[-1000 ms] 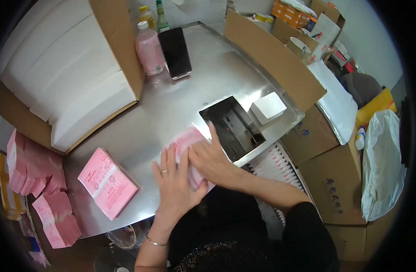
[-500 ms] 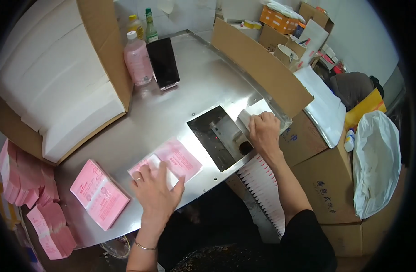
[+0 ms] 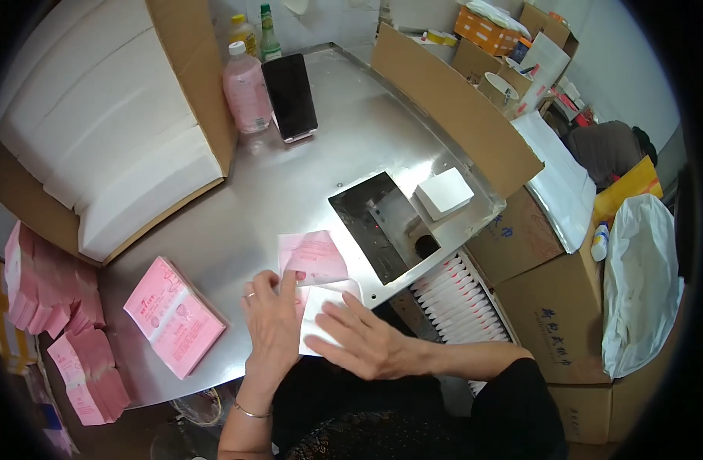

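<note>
A pink printed plastic wrapper (image 3: 315, 254) lies near the table's front edge, with white folded paper (image 3: 315, 305) at its near end. My left hand (image 3: 271, 314) is closed at the wrapper's left edge, fingers bent and fingertips against the plastic. Over the white paper my right hand (image 3: 371, 341) lies with its fingers stretched out and apart. It covers part of the paper, so how far the paper sits inside the wrapper cannot be made out. A stack of white folded paper (image 3: 445, 192) stands beside the rectangular table opening (image 3: 386, 222).
Left of my hands lies a stack of pink packs (image 3: 174, 314); more pink packs (image 3: 52, 284) sit beyond the table's left edge. A carton of white paper (image 3: 137, 115), a phone (image 3: 290, 96) and a pink bottle (image 3: 246, 88) stand behind. Cartons (image 3: 555, 322) flank the right.
My right hand has left the white stack and come over the paper at the wrapper. My left hand has shifted right, to the wrapper's near edge. The view has shifted slightly.
</note>
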Demonstrator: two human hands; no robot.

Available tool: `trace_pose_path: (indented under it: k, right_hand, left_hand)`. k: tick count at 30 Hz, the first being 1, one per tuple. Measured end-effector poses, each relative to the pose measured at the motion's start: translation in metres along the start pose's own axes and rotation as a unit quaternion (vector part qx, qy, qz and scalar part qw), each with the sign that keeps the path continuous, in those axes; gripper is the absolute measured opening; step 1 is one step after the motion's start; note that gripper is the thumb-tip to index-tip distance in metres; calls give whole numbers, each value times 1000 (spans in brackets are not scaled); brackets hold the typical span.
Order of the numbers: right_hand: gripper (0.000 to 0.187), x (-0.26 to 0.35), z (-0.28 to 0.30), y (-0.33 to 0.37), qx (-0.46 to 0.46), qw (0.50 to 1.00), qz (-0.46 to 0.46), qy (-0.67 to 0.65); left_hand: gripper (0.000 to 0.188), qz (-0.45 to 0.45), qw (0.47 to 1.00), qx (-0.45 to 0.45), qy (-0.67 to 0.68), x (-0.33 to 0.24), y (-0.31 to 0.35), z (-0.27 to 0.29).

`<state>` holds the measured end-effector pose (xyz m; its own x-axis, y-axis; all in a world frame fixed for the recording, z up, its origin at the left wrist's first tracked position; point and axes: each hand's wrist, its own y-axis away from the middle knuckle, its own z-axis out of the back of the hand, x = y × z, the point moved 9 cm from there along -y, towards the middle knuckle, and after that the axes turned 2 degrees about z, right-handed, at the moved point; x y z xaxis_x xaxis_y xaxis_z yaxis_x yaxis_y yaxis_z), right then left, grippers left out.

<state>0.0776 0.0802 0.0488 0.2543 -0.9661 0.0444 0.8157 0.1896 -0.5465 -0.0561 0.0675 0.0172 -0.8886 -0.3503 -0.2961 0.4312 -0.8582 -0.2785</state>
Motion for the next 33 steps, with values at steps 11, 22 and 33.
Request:
trace_pose_path:
  k: [11,22,33]
  right_hand:
    - [18,-204,-51,36,-29,935,-353,-14]
    - [14,-197,70,69,-49,856,-351,376]
    - [17,-230,75,100,-170,889,-357,230]
  left_hand:
    - [66,-68,981,25,179,-23,32,19]
    - [20,196,943,-246,-105,130,94,139]
    - [46,-44,991,-82,99,4,15,41]
